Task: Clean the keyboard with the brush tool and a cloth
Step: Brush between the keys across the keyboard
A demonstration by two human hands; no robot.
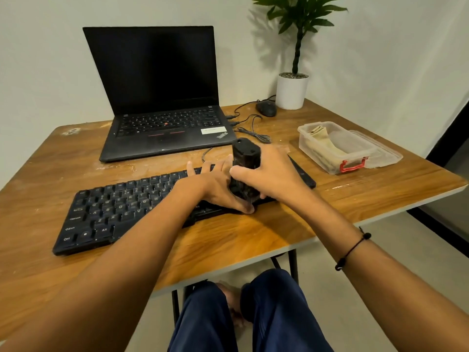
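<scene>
A black external keyboard [111, 209] lies slanted across the wooden table [355, 199]. My right hand [269, 174] grips a black brush tool [245, 152] that stands upright, its lower end down on the keyboard's right half. My left hand [215, 184] rests on the keyboard just left of the brush, fingers spread over the keys and thumb at the keyboard's front edge. A beige cloth [322, 141] lies folded in a clear plastic box [337, 158] at the right.
An open black laptop [162, 97] stands behind the keyboard, cables [251, 130] trailing from its right side to a black mouse [266, 108]. A potted plant [291, 90] fills the back right corner. The box's lid [388, 153] lies under it near the table's right edge.
</scene>
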